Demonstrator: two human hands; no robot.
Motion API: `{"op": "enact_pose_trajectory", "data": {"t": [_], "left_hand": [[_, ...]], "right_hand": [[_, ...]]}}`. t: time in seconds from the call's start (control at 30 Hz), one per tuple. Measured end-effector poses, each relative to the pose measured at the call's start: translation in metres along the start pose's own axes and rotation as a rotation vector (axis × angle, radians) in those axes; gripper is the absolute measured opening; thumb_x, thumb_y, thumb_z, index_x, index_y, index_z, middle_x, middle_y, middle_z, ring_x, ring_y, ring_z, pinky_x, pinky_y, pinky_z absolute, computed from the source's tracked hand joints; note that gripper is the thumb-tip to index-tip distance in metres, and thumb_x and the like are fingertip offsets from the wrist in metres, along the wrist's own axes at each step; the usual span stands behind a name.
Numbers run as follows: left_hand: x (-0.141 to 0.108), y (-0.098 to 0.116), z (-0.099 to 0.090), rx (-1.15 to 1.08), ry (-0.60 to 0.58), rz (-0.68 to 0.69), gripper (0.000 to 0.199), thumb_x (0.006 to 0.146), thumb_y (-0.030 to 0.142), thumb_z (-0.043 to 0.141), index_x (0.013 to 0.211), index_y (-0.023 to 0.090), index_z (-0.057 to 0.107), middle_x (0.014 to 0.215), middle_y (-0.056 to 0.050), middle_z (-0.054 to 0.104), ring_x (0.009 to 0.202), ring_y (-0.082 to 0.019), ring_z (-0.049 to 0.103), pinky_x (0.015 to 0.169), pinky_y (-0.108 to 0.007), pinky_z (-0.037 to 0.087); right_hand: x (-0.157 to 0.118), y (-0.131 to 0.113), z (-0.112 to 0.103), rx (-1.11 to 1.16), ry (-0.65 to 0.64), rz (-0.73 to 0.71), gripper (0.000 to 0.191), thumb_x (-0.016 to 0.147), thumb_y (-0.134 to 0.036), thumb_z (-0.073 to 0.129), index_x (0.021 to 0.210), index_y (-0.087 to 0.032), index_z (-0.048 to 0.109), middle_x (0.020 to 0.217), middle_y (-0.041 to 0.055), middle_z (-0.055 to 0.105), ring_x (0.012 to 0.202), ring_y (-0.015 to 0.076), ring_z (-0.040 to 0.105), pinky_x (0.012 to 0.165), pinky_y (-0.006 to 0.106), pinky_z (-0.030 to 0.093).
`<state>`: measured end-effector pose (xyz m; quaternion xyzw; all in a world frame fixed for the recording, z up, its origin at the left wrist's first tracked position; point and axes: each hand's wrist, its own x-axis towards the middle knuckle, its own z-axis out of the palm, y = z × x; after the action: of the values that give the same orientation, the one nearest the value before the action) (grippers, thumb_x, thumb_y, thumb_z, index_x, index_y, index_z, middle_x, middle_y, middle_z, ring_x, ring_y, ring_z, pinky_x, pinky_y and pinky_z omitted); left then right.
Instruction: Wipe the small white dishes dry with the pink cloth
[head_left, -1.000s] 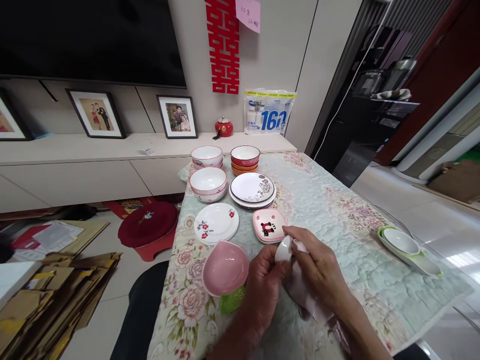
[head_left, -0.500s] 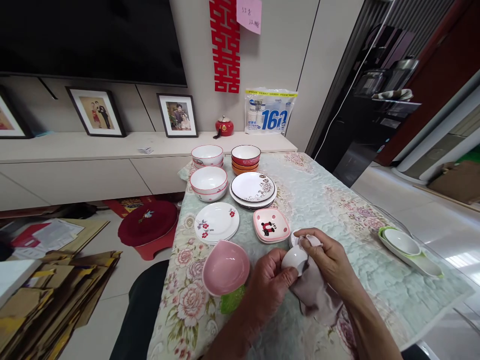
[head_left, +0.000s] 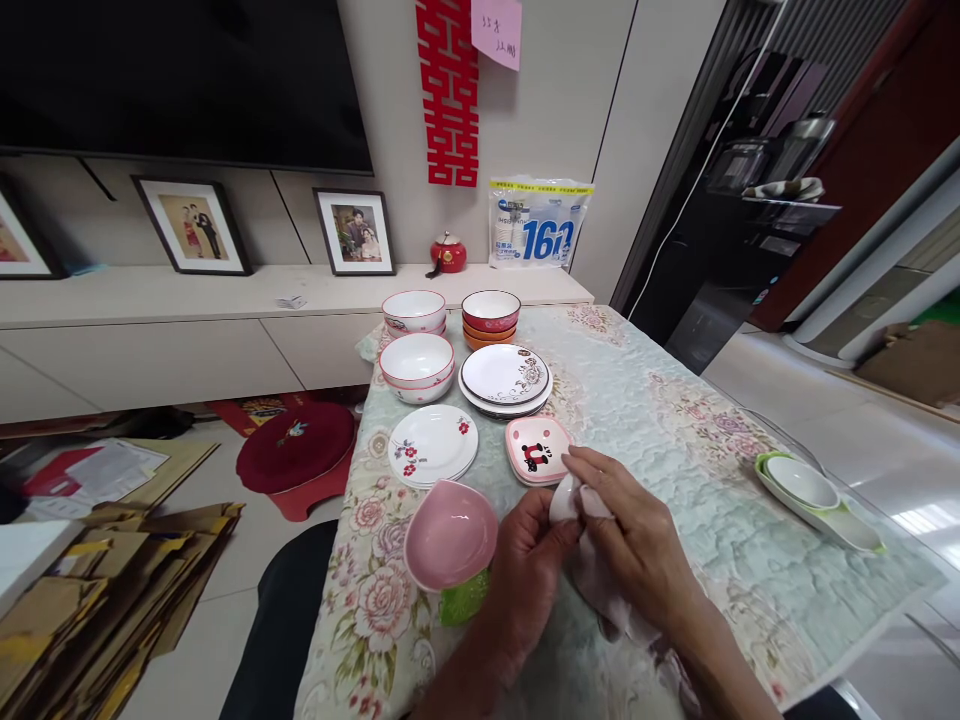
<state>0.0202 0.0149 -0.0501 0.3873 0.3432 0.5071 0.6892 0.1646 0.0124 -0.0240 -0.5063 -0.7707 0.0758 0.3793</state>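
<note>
My left hand (head_left: 531, 560) grips a small white dish (head_left: 564, 502) between thumb and fingers. A greyish-pink cloth (head_left: 600, 590) is in my right hand (head_left: 630, 525), pressed against the dish, which it partly hides. Just beyond the hands lies a stack of square pink cat plates (head_left: 535, 450). To the left are a pink bowl (head_left: 450, 535) with a green leaf-shaped piece (head_left: 464, 598) and a stack of flowered white plates (head_left: 433, 444).
Farther back stand larger plates (head_left: 505, 376), white bowls (head_left: 417, 362) and red and orange bowls (head_left: 491, 315). A white bowl on a green-edged tray (head_left: 847, 525) sits at the right. A red stool (head_left: 296, 447) is left of the table (head_left: 600, 380).
Both hands have shifted slightly left with the dish and cloth. The dish is tilted more, and my right hand now covers more of it.
</note>
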Motion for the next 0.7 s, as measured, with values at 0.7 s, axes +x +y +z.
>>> {"op": "enact_pose_trajectory", "data": {"t": [0.7], "left_hand": [[0.000,-0.006,-0.001,-0.139,-0.051,0.002,0.019,0.078,0.030,0.080,0.087,0.017,0.069,0.074,0.002,0.063,0.074,-0.013,0.053,0.076,-0.027,0.043]], "right_hand": [[0.003,0.022,0.001,0.675,0.011,0.545,0.041,0.100,-0.050,0.051,0.119,-0.020,0.072,0.098,0.0068,0.077,0.083,0.0205,0.070,0.074,0.030,0.055]]}}
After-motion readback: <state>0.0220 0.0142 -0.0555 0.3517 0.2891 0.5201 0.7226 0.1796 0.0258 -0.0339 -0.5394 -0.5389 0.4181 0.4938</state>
